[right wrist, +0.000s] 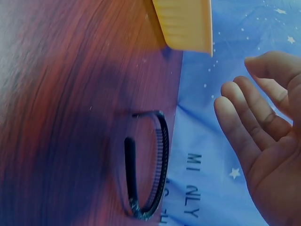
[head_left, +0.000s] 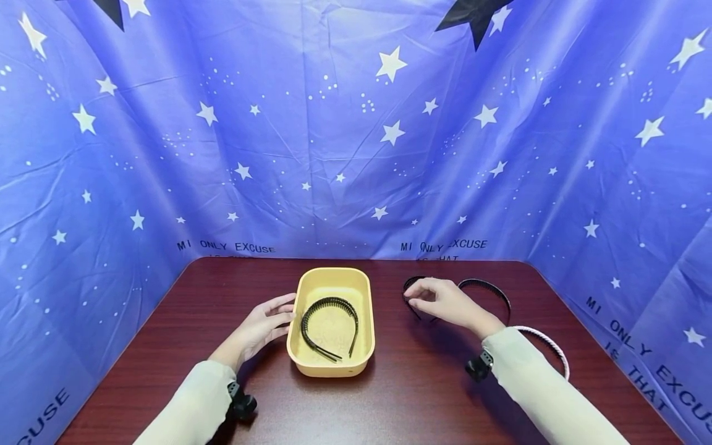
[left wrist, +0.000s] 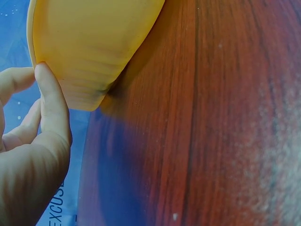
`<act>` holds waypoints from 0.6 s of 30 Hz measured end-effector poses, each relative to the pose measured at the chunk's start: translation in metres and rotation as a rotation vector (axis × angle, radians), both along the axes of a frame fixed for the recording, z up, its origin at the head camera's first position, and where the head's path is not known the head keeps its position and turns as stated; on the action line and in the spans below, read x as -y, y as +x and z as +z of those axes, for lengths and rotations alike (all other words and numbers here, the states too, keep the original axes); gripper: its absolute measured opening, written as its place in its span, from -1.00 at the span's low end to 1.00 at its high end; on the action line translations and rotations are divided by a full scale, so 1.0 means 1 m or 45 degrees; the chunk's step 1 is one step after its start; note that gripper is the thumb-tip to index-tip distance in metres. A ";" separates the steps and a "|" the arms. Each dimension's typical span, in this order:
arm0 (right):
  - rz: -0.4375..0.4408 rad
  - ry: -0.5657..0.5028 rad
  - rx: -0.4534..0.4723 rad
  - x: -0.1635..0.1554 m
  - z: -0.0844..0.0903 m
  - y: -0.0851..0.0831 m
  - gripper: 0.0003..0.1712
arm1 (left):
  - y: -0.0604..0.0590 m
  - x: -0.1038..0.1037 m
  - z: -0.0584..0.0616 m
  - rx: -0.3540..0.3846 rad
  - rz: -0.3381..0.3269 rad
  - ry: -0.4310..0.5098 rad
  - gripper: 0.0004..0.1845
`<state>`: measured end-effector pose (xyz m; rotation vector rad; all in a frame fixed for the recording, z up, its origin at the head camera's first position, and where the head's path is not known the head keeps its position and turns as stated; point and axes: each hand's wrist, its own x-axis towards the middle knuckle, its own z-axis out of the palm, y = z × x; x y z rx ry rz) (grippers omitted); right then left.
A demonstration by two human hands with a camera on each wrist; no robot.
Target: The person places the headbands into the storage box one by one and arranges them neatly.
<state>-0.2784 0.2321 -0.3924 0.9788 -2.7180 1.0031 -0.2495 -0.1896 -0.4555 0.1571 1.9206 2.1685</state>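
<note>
Star-printed blue backdrop around dark wooden table, yellow tray holding black toothed headband, left hand fingers straight against tray side, right hand fingers relaxed, apart, over another black headband

Head view: you look forward and down from above the near table edge, taking in the whole top.
Left wrist view: close, low, facing the yellow tray wall.
Right wrist view: close, facing the far backdrop.
Shared: all three show the tray and table.
</note>
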 end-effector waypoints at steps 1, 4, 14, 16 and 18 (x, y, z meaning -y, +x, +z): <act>-0.016 0.002 -0.002 -0.002 -0.001 0.000 -0.82 | 0.000 0.000 0.000 0.000 0.000 0.000 -0.34; -0.053 0.002 0.005 -0.011 -0.004 0.001 -0.82 | 0.000 0.000 0.000 0.001 -0.004 0.000 -0.33; -0.135 0.015 0.006 -0.038 -0.005 0.007 -0.84 | 0.000 0.001 0.000 0.009 -0.004 0.009 -0.32; -0.159 0.031 0.001 -0.043 -0.005 0.009 -0.84 | 0.000 0.001 0.000 0.009 -0.004 0.009 -0.32; -0.175 0.043 -0.021 -0.050 -0.005 0.010 -0.85 | 0.000 0.002 0.000 0.008 -0.005 0.009 -0.32</act>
